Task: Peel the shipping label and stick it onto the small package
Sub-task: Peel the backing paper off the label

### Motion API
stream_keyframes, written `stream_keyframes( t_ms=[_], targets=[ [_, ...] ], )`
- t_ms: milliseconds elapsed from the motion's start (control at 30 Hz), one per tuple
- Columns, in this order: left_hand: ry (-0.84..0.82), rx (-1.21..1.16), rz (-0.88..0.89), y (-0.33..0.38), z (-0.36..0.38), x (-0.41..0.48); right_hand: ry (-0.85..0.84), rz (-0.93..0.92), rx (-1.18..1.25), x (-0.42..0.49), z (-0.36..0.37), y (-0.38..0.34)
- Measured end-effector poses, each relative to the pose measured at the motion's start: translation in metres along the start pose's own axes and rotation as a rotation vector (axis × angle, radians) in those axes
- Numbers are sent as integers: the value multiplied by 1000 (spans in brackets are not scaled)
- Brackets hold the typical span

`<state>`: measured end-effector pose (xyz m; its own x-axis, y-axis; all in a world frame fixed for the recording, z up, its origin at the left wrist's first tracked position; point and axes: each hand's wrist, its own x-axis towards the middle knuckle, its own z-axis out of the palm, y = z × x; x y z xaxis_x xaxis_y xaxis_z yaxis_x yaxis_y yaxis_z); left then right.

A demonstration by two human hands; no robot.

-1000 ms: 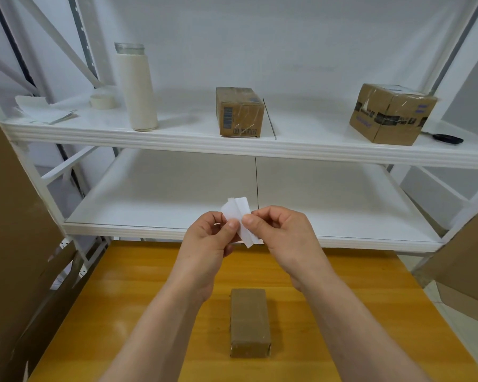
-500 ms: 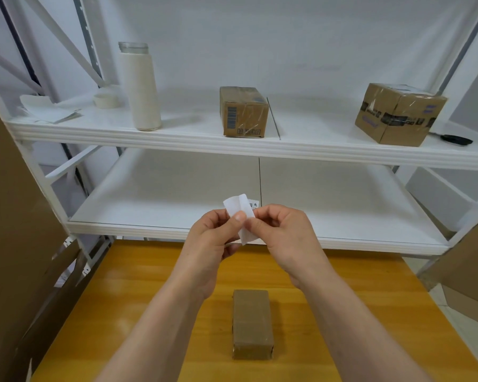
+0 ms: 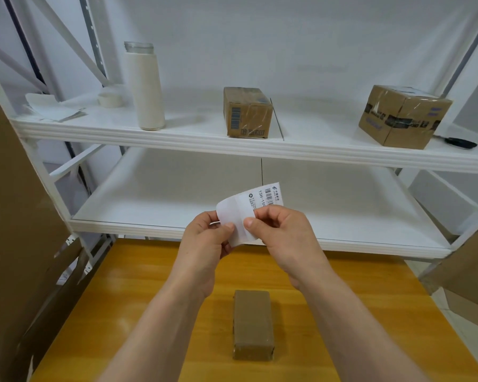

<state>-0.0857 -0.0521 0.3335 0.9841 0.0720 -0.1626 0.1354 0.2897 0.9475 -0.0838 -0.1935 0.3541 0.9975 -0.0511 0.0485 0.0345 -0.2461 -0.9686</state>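
Both forearms are extended from the bottom edge toward the centre of the frame, with the hands raised side by side above the yellow wooden table [image 3: 155,299]. The left hand [image 3: 204,244] is curled, its thumb and forefinger pinched on the lower left edge of the shipping label [image 3: 249,210]. The right hand [image 3: 284,232] is likewise closed in a pinch, the thumb pressed on the label's white underside just right of the left thumb. The label is held curved between the two hands, its printed barcode end standing up and to the right above the right knuckles, in front of the lower white shelf [image 3: 160,199]. The small package [image 3: 253,325], a brown oblong block, is lying flat on the table in the lower centre of the frame, below and between the wrists, apart from both hands and untouched by them.
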Motion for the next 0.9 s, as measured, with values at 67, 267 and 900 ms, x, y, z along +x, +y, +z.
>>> stream_keyframes(
  t_ms=[67, 267, 900],
  targets=[
    [-14, -3, -13, 0, -1, -1, -11, -6, -16, -2, 0, -1],
    [-14, -48, -13, -2, -3, -4, -23, 16, 21, -5, 0, -2],
    [-19, -63, 51, -6, -3, -8, -135, 31, 51, -13, -1, -4]
  ],
)
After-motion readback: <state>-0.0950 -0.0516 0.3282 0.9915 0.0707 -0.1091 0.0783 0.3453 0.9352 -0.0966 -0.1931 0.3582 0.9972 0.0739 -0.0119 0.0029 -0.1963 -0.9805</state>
